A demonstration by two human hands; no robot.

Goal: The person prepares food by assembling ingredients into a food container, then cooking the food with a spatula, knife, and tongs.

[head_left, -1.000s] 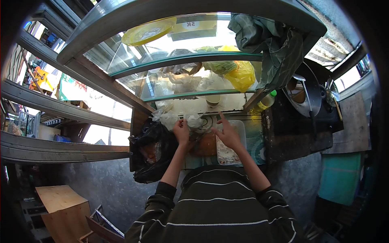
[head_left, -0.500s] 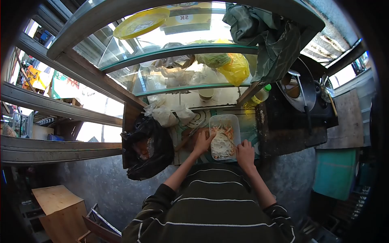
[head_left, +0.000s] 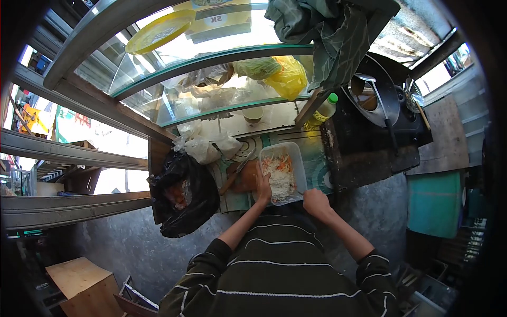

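A clear rectangular plastic container (head_left: 298, 166) holds shredded orange and pale vegetables (head_left: 282, 165) with white powder over them. It sits slightly turned near the counter's front edge. My left hand (head_left: 263, 186) is closed round the container's left side. At the lower right corner, my right hand (head_left: 316, 202) is closed on a thin utensil whose tip goes into the mix; most of it is hidden. Left of the container lie a brown board (head_left: 244, 180) and a knife (head_left: 231, 178).
A black plastic bag (head_left: 203, 198) hangs open at the left, beside white plastic bags (head_left: 203, 150). Behind stands a glass case with a yellow bag (head_left: 288, 79). A green-capped bottle (head_left: 323, 112) and a stove with a pan (head_left: 371, 98) are at the right.
The view has shifted and turned slightly. The container is tilted round more, my left hand has slid down its left side, and the powder looks more mixed into the vegetables.
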